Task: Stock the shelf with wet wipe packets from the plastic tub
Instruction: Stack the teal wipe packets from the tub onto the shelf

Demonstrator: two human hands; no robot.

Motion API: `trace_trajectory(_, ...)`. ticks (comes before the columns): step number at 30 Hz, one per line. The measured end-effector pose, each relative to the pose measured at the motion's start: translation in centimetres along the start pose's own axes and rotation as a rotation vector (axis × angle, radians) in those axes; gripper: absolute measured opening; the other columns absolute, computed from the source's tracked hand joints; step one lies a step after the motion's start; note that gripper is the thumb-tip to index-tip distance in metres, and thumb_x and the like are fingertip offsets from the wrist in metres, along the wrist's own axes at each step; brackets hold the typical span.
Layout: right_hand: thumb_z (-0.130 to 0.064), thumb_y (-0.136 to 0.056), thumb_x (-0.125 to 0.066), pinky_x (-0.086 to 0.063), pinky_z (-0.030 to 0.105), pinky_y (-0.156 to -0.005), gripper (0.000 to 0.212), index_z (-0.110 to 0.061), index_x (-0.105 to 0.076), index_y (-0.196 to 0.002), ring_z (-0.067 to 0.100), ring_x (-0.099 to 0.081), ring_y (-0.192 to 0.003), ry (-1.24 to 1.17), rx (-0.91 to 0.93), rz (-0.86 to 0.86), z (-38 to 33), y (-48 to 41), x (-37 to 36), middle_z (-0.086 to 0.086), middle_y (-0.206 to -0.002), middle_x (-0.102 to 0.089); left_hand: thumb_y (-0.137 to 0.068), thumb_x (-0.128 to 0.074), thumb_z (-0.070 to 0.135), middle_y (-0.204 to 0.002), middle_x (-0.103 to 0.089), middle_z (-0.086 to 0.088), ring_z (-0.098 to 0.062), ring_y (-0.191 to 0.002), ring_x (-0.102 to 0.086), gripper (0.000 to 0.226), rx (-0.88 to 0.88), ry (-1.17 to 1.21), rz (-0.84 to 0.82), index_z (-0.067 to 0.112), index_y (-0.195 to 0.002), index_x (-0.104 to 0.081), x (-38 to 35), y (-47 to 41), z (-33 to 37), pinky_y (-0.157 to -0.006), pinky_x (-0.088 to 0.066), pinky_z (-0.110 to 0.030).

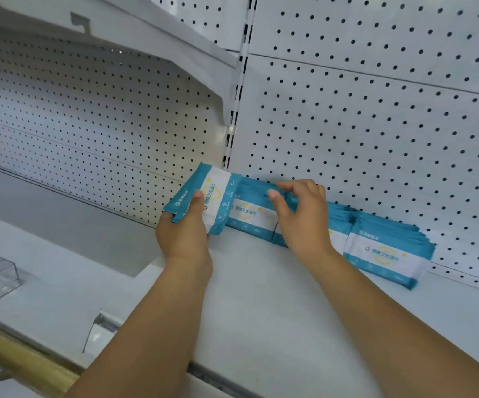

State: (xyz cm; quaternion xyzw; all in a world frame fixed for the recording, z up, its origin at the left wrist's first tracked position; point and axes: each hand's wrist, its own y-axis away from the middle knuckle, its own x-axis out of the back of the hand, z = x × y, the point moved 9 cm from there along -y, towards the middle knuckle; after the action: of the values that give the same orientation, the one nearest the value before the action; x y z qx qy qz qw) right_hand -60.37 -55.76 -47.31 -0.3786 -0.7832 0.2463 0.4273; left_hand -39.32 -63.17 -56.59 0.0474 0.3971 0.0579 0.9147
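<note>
Pegboard [376, 124] behind packets [387, 251] — shelf [261, 297] bare.

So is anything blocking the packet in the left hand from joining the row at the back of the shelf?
Nothing visible. The left hand holds the packet tilted right beside the row's left end, where the right hand rests on the stacked packets. The shelf there is bare.

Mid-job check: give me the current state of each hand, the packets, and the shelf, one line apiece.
left hand: shut on a tilted packet, at the row's left end.
held packet: tilted, leaning toward the row.
right hand: fingers pressing on top of the row.
packet row: standing on edge along the pegboard back.
shelf: bare in front of the row.
plastic tub: not in view.
</note>
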Motion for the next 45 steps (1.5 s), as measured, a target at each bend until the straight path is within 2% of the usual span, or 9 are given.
trace_trajectory(3, -0.035, -0.099, -0.060, -0.047, 0.023, -0.083, 0.016, -0.022, -0.069, -0.099, 0.005, -0.061, -0.093, -0.245, -0.215, -0.115, 0.5, 0.1, 1.8, -0.008, -0.097, -0.069, -0.089, -0.076, 0.014, -0.104, -0.078, -0.003, -0.016, -0.094, -0.076, 0.025, 0.085, -0.039, -0.188, 0.011, -0.114, -0.070, -2.2, 1.4, -0.5, -0.077, -0.062, -0.032)
trace_trajectory(8, -0.045, -0.094, -0.064, -0.061, 0.034, -0.080, 0.035, -0.011, -0.068, -0.099, 0.019, -0.073, -0.083, -0.478, -0.505, -0.281, 2.3, 2.5, 5.1, 0.007, -0.091, -0.076, -0.089, -0.074, 0.013, -0.112, -0.076, -0.007, -0.021, -0.103, -0.074, 0.032, 0.142, -0.203, -0.462, 0.009, -0.120, -0.068, -5.7, 5.0, -2.3, -0.086, -0.060, -0.037)
trace_trajectory(13, -0.035, -0.087, -0.074, -0.062, 0.033, -0.074, 0.043, -0.007, -0.059, -0.116, 0.022, -0.076, -0.085, -0.633, -0.605, -0.275, 4.9, 5.0, 9.6, 0.011, -0.101, -0.076, -0.082, -0.079, 0.008, -0.111, -0.076, -0.009, -0.027, -0.103, -0.073, 0.038, 0.110, -0.294, -0.642, 0.006, -0.118, -0.068, -10.7, 9.7, -4.7, -0.093, -0.058, -0.046)
trace_trajectory(17, -0.025, -0.088, -0.074, -0.059, 0.025, -0.068, 0.036, -0.009, -0.060, -0.117, 0.019, -0.075, -0.091, -0.720, -0.627, -0.162, 7.4, 6.2, 13.3, 0.011, -0.103, -0.076, -0.078, -0.084, 0.011, -0.111, -0.076, -0.007, -0.027, -0.103, -0.073, 0.043, 0.151, -0.299, -0.663, 0.008, -0.118, -0.070, -13.1, 12.2, -8.2, -0.094, -0.057, -0.050)
trace_trajectory(24, -0.018, -0.084, -0.078, -0.062, 0.033, -0.071, 0.027, -0.006, -0.062, -0.103, 0.021, -0.076, -0.085, -0.607, -0.631, -0.013, 11.3, 8.1, 17.2, 0.010, -0.095, -0.077, -0.079, -0.083, 0.015, -0.110, -0.077, -0.004, -0.023, -0.104, -0.073, 0.036, 0.234, -0.367, -0.650, 0.012, -0.113, -0.073, -12.9, 12.2, -12.3, -0.099, -0.055, -0.046)
trace_trajectory(29, -0.022, -0.082, -0.079, -0.059, 0.029, -0.073, 0.037, -0.006, -0.061, -0.110, 0.019, -0.076, -0.089, -0.832, -0.727, 0.106, 12.3, 8.0, 18.0, 0.006, -0.096, -0.078, -0.076, -0.085, 0.012, -0.111, -0.076, -0.008, -0.027, -0.105, -0.073, 0.045, 0.234, -0.473, -0.725, 0.007, -0.118, -0.068, -12.7, 13.0, -13.0, -0.099, -0.054, -0.050)
trace_trajectory(33, -0.023, -0.071, -0.080, -0.056, 0.038, -0.092, 0.055, 0.000, -0.056, -0.115, 0.025, -0.074, -0.099, -0.926, -0.676, 0.027, 11.3, 8.1, 16.8, 0.010, -0.104, -0.077, -0.075, -0.085, 0.011, -0.109, -0.077, -0.008, -0.026, -0.104, -0.073, 0.048, 0.191, -0.407, -0.641, 0.005, -0.118, -0.065, -12.3, 12.2, -12.4, -0.095, -0.057, -0.045)
trace_trajectory(38, -0.004, -0.078, -0.080, -0.060, 0.041, -0.086, 0.047, -0.009, -0.060, -0.120, 0.026, -0.073, -0.100, -0.844, -0.637, -0.057, 10.6, 8.7, 15.1, 0.011, -0.106, -0.075, -0.074, -0.084, 0.012, -0.109, -0.076, -0.011, -0.028, -0.103, -0.073, 0.042, 0.163, -0.370, -0.633, 0.007, -0.111, -0.066, -12.2, 11.7, -11.9, -0.091, -0.058, -0.043)
trace_trajectory(45, -0.003, -0.084, -0.077, -0.058, 0.048, -0.092, 0.044, -0.005, -0.056, -0.123, 0.028, -0.074, -0.098, -0.838, -0.665, -0.079, 11.3, 8.9, 15.0, 0.013, -0.107, -0.075, -0.064, -0.087, 0.017, -0.105, -0.077, -0.008, -0.026, -0.100, -0.074, 0.044, 0.098, -0.410, -0.649, 0.011, -0.102, -0.065, -12.4, 11.8, -11.6, -0.087, -0.059, -0.040)
